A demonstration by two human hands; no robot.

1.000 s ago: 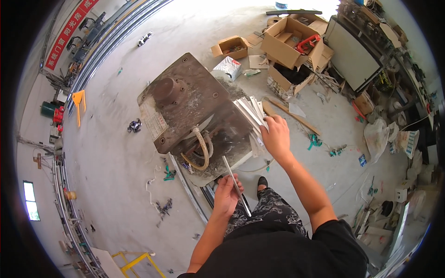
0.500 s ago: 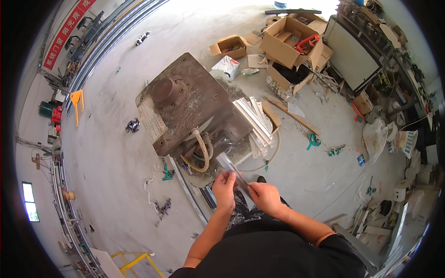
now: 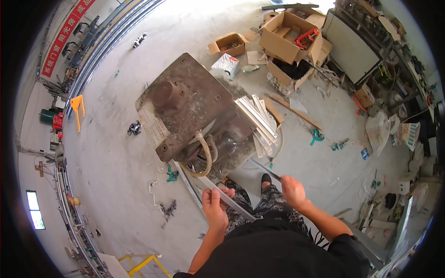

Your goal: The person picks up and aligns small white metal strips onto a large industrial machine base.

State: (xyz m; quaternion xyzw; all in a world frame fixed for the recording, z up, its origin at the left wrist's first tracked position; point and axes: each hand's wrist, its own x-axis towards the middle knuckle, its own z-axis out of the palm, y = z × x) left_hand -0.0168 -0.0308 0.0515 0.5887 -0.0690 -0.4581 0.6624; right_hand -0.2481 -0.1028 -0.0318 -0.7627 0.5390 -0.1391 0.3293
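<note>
My left hand (image 3: pixel 215 207) is closed around a long flat silver-grey strip (image 3: pixel 238 209), which slants across in front of my thighs. Farther right, my right hand (image 3: pixel 293 191) grips a thin dark grey bar (image 3: pixel 267 168) that points up and left toward the machine; its exact kind I cannot make out. The two held pieces are apart. Just beyond them stands a heavy brown metal machine (image 3: pixel 194 102) with a round boss on top and a tan hose (image 3: pixel 206 155) curving from its near side. Several white strips (image 3: pixel 257 121) lie stacked at its right.
Open cardboard boxes (image 3: pixel 286 39) and a silvery bag (image 3: pixel 226 65) sit beyond the machine. A wooden slat (image 3: pixel 296 113) and green scraps (image 3: pixel 317 136) lie on the floor at right. Long metal profiles (image 3: pixel 189 187) rest on the floor beside the machine's near left. A yellow frame (image 3: pixel 143 264) stands at lower left.
My hands were close together on one silver strip and have moved apart. The left has come down and slightly left with the strip; the right has swung right, holding the thin bar.
</note>
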